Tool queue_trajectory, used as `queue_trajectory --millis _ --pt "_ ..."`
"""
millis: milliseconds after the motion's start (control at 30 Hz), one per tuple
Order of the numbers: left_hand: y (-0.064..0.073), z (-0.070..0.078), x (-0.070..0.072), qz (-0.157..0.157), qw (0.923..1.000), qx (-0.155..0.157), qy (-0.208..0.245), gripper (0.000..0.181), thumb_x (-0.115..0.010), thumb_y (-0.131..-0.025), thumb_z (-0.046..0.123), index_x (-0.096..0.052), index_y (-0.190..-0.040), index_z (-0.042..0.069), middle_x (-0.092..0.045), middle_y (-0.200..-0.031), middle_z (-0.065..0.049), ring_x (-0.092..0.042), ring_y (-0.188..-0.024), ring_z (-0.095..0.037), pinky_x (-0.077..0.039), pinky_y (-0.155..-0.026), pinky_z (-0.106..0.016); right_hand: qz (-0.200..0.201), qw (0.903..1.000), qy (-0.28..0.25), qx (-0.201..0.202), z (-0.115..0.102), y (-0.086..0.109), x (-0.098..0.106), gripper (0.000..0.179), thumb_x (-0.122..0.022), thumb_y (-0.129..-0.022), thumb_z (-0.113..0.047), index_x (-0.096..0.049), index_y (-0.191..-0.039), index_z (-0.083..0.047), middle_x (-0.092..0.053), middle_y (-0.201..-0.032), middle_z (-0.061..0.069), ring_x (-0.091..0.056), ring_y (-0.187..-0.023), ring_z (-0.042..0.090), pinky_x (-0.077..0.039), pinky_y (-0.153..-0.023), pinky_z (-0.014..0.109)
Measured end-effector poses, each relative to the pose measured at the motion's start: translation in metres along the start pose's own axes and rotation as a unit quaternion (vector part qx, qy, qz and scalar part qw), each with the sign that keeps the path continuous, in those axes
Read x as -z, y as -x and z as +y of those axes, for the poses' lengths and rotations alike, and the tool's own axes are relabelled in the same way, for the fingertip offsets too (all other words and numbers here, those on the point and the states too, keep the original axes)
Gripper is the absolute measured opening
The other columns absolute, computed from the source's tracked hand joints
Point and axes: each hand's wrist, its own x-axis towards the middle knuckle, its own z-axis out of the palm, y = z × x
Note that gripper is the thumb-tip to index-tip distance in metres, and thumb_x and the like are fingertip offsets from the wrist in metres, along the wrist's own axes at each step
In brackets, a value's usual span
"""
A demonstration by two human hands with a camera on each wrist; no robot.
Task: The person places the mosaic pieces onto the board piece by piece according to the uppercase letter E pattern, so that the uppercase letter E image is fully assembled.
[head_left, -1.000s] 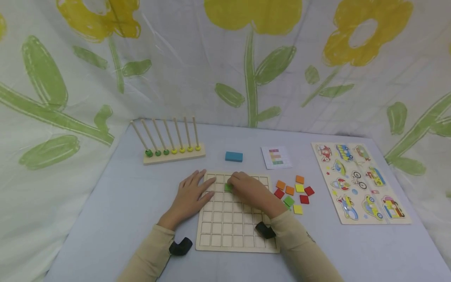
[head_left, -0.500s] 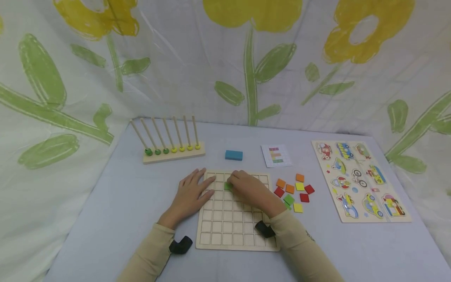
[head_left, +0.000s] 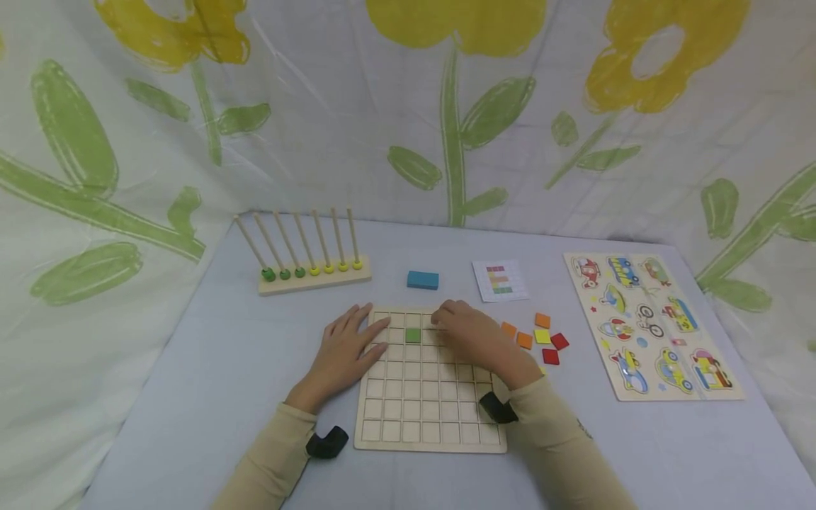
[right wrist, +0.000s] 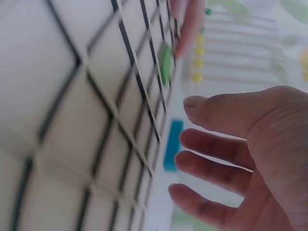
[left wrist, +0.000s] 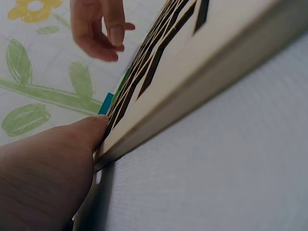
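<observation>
A wooden grid board (head_left: 421, 411) lies on the table in front of the person. One green square tile (head_left: 413, 336) sits in a cell of its second row from the top. My left hand (head_left: 341, 354) rests at the board's left edge, fingers spread, thumb and a finger over the outer cells. Just above the board's upper right part hovers my right hand (head_left: 474, 338), to the right of the green tile. In the right wrist view its thumb and fingers (right wrist: 211, 168) stand apart, loosely bent, with nothing between them.
Loose orange, yellow and red tiles (head_left: 551, 356) lie right of the board, some hidden behind the right hand. Behind it are a blue block (head_left: 423, 280), a pattern card (head_left: 500, 281) and a bead rack (head_left: 315, 282). A picture puzzle board (head_left: 650, 329) lies far right.
My right hand has let go of the green tile and moved right, up off it. The tile stays in its cell, now fully visible. The left hand has kept its place.
</observation>
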Motion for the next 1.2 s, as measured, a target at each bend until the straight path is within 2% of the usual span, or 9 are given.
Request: queue_trajectory --millis 233,367,467,667,933,1200 --pt "0.000 0.000 0.000 0.002 1.0000 -0.001 0.003 0.046 -0.050 -0.097 0.044 -0.050 -0.140 0.027 -0.035 -0.153 -0.011 -0.026 -0.142 -0.033 -0.025 -0.107 -0.058 -0.011 0.9971 -0.021 -0.072 0.027 0.035 0.024 0.026 -0.066 -0.090 -0.014 -0.063 -0.115 -0.006 -0.063 -0.112 0.006 -0.058 -0.104 0.022 -0.052 -0.086 0.036" --pt "0.002 -0.001 0.001 0.009 0.9999 -0.003 0.003 0.046 -0.052 -0.097 0.042 -0.051 -0.140 0.026 -0.036 -0.152 -0.012 -0.026 -0.142 -0.034 -0.024 -0.107 -0.058 -0.008 0.9957 -0.012 -0.092 0.044 0.054 0.026 0.024 -0.065 -0.090 -0.012 -0.063 -0.114 -0.007 -0.063 -0.109 0.004 -0.057 -0.102 0.021 -0.051 -0.083 0.037" --pt "0.002 -0.002 0.001 0.006 1.0000 0.002 0.002 0.047 -0.052 -0.097 0.042 -0.050 -0.140 0.026 -0.035 -0.152 -0.012 -0.026 -0.142 -0.034 -0.023 -0.107 -0.058 -0.018 0.9929 -0.016 -0.117 0.054 0.063 0.023 0.020 -0.064 -0.091 -0.014 -0.064 -0.110 -0.010 -0.062 -0.103 0.001 -0.055 -0.094 0.018 -0.050 -0.081 0.036" --pt "0.002 -0.001 0.002 0.001 1.0000 0.008 0.002 0.047 -0.051 -0.097 0.042 -0.050 -0.140 0.026 -0.035 -0.152 -0.011 -0.025 -0.142 -0.034 -0.023 -0.108 -0.058 -0.028 0.9885 -0.033 -0.145 0.065 0.068 0.016 0.016 -0.065 -0.091 -0.014 -0.065 -0.107 -0.010 -0.060 -0.100 0.003 -0.052 -0.087 0.018 -0.049 -0.079 0.038" --pt "0.001 0.000 0.002 -0.020 0.9997 0.016 0.003 0.048 -0.047 -0.098 0.045 -0.047 -0.143 0.029 -0.032 -0.154 -0.010 -0.021 -0.144 -0.031 -0.020 -0.110 -0.055 -0.011 0.9894 -0.026 -0.142 0.072 0.071 0.007 0.017 -0.065 -0.091 -0.013 -0.063 -0.108 -0.009 -0.061 -0.102 0.005 -0.053 -0.087 0.019 -0.050 -0.080 0.039" --pt "0.000 0.001 0.001 -0.021 0.9997 0.016 0.002 0.048 -0.047 -0.098 0.045 -0.046 -0.143 0.029 -0.032 -0.154 -0.009 -0.021 -0.144 -0.030 -0.021 -0.110 -0.055 -0.006 0.9893 -0.026 -0.144 0.073 0.072 0.008 0.019 -0.068 -0.090 -0.014 -0.063 -0.107 -0.009 -0.061 -0.101 0.004 -0.054 -0.088 0.019 -0.051 -0.080 0.040"
